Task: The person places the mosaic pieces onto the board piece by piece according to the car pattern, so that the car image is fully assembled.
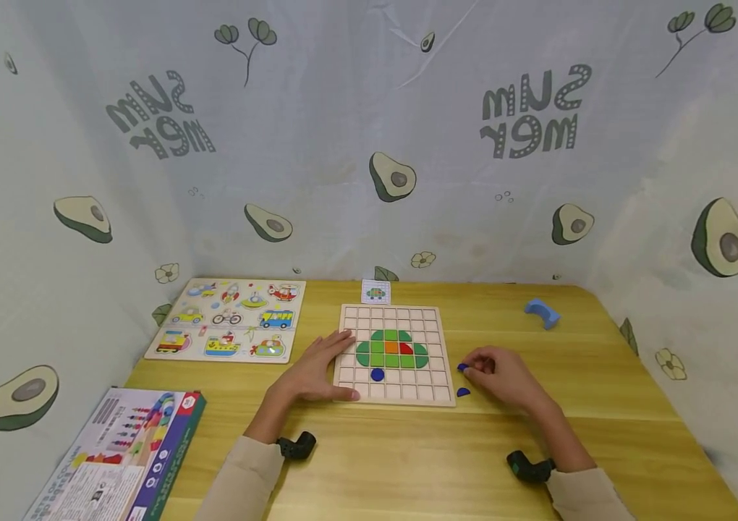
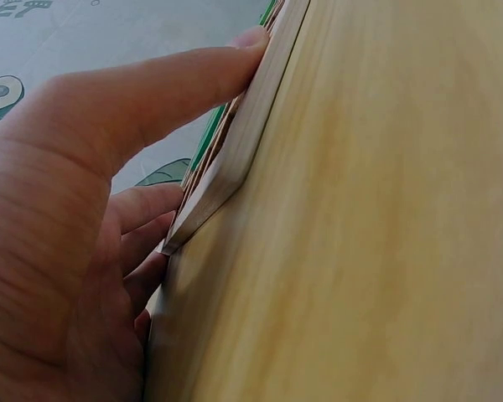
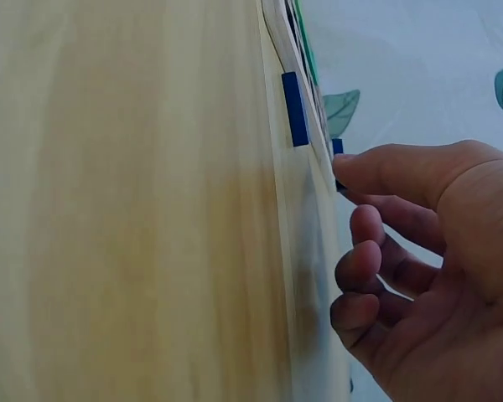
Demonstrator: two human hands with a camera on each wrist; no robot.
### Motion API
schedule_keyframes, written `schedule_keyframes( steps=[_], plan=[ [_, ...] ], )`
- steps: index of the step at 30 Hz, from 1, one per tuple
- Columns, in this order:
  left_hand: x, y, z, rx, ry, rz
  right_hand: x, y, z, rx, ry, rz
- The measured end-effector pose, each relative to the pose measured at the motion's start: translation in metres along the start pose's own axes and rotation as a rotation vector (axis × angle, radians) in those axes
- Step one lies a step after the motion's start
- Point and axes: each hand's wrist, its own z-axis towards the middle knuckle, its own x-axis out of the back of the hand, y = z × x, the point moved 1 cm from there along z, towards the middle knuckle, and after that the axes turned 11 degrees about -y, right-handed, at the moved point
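Observation:
A square wooden grid board [image 1: 401, 394] lies mid-table, bearing a car-like figure of green pieces [image 1: 377, 359] with an orange square [image 1: 391, 347] and a red piece [image 1: 406, 349]. Below the figure, a blue round shape [image 1: 378, 375] sits on the grid. My left hand [image 1: 313, 367] rests on the board's left side, thumb at the near edge and fingers extended. Just right of the board, my right hand [image 1: 498, 373] pinches a dark blue piece [image 3: 338, 149] between thumb and forefinger, partly hidden by the fingertips. Nearer me lies a blue half-circle [image 1: 463, 392].
Behind the board stands a small pattern card [image 1: 376, 292]. A vehicle picture puzzle [image 1: 226, 318] lies at the back left, and a printed toy box [image 1: 121, 456] at the front left. Toward the back right is a blue arch-shaped block [image 1: 542, 313]. A patterned curtain [image 1: 343, 145] surrounds the table.

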Motion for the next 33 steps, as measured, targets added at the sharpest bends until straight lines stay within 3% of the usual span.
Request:
schedule_keyframes(
  steps=[9, 18, 23, 33],
  plan=[
    [0.000, 0.002, 0.000, -0.002, -0.004, -0.015, -0.008, -0.020, 0.008, 0.035, 0.076, 0.013],
    [0.000, 0.002, -0.001, 0.010, 0.004, -0.010, -0.025, -0.045, 0.020, 0.106, 0.026, 0.009],
    [0.001, 0.003, -0.001, 0.001, 0.001, -0.016, -0.036, -0.059, 0.026, 0.097, -0.015, 0.017],
    [0.002, 0.001, 0.001, 0.001, -0.010, -0.001, -0.050, -0.065, 0.033, 0.132, -0.055, 0.009]
  ],
)
